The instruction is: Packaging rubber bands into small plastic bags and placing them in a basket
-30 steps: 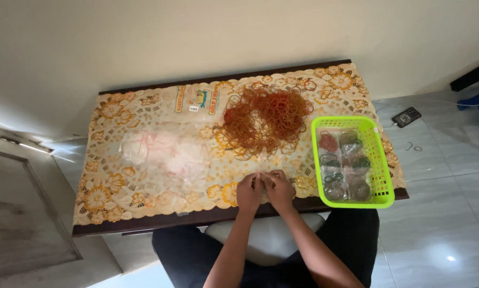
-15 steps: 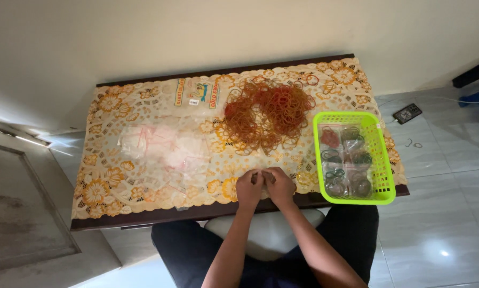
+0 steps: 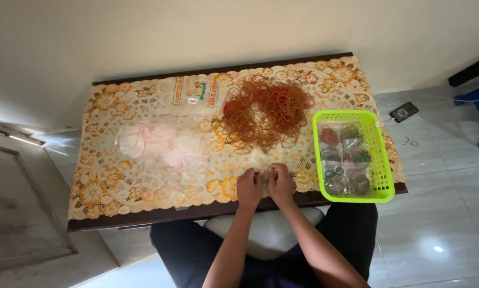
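Note:
My left hand [image 3: 248, 188] and my right hand [image 3: 280, 184] meet at the near edge of the table, fingers pinched together on a small clear plastic bag [image 3: 262, 165]. What the bag contains is too small to tell. Just beyond the hands lies a big loose heap of red and orange rubber bands [image 3: 266, 112]. To the right stands a bright green plastic basket [image 3: 381, 160] with several small clear bags of dark bands inside.
A dark wooden table wears a cream lace cloth [image 3: 98, 186] with orange flowers. A pile of empty clear bags [image 3: 154, 146] lies left of centre, a larger printed clear packet [image 3: 194, 96] at the back. A wall runs behind; tiled floor and a small dark device [image 3: 403, 111] are to the right.
The hands have stayed together at the near table edge, working the small bag. The view has shifted slightly; nothing else on the table has moved.

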